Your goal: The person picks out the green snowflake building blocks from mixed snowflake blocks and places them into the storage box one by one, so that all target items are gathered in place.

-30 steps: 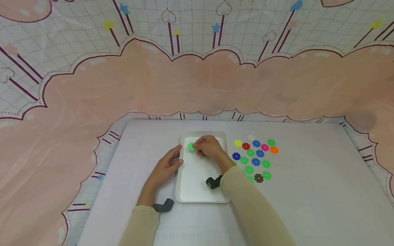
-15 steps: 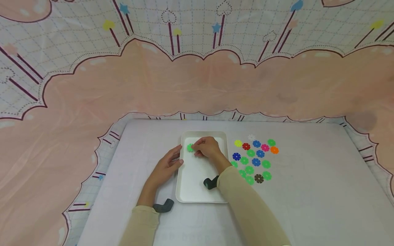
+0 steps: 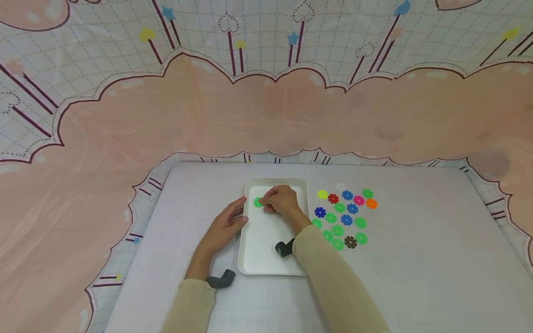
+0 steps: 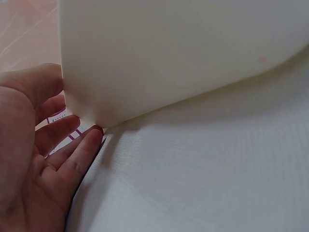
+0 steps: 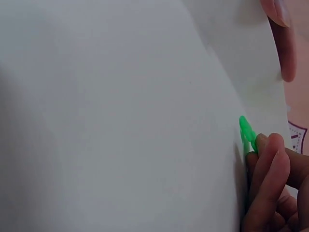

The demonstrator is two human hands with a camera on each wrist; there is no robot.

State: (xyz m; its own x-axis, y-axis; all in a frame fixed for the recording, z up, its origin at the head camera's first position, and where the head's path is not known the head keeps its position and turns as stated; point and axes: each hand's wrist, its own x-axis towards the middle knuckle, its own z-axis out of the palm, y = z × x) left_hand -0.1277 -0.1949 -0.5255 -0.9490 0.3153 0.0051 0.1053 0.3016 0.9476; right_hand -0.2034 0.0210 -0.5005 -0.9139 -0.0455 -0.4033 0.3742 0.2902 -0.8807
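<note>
Over the upper left part of a white rectangular tray [image 3: 266, 259], my right hand [image 3: 284, 200] pinches a bright green notched plastic disc [image 3: 256, 202]. Seen from the right wrist, the disc [image 5: 245, 129] is tilted on edge low over the tray floor, its near part hidden by the fingers. My left hand [image 3: 222, 229] touches the tray's left side with its fingertips and thumb tip. In the left wrist view those loosely spread fingers [image 4: 79, 162] rest against the tray's outer wall [image 4: 169, 58].
Right of the tray, several notched discs [image 3: 337, 230] in green, blue, red, yellow, pink, orange, white and brown lie flat on the white tabletop [image 3: 424, 231]. A patterned cloth [image 3: 266, 115] hangs behind. A dark wrist mount [image 3: 222, 279] sits at the left cuff.
My right hand has shifted slightly left, and the green disc slightly toward me, still pinched. The left hand stays at the tray's side.
</note>
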